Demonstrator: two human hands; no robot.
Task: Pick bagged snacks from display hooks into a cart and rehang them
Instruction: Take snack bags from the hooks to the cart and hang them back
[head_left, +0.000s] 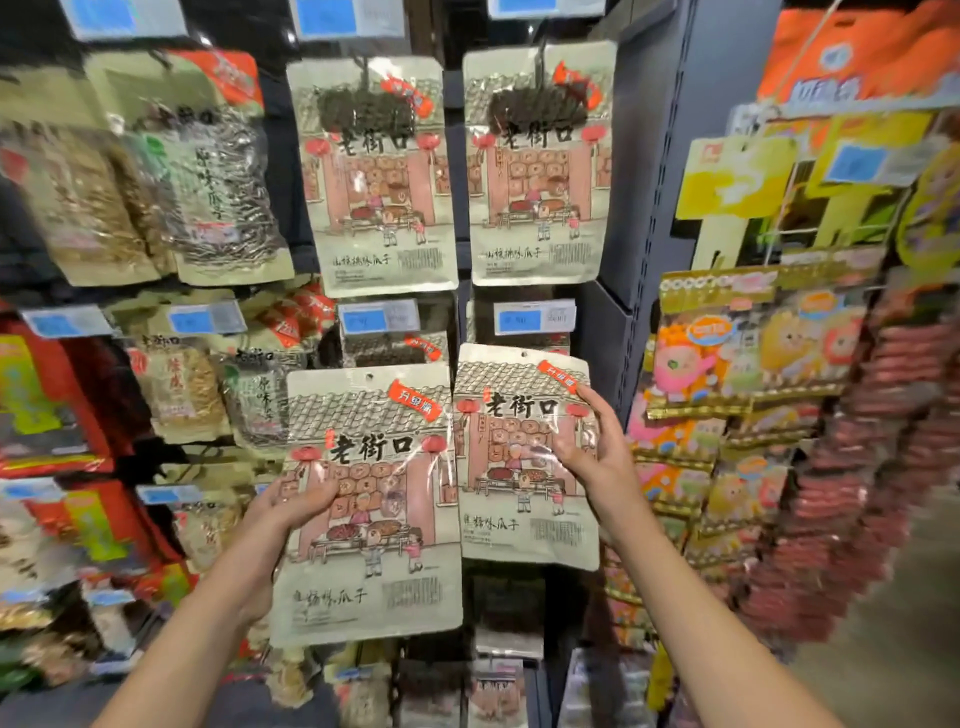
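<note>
Two flat, glossy rectangular snack bags, which we observe before the hook display: left bag (371, 504) gripped by left hand (291, 506), right bag (524, 457) gripped by right hand (592, 447), edges touching

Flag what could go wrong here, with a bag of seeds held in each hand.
The left hand holds its bag by one side edge only; it could swing or slip. The right hand bag overlaps it, so they may snag. Each small hang hole must meet a hook largely hidden behind price tags.
</note>
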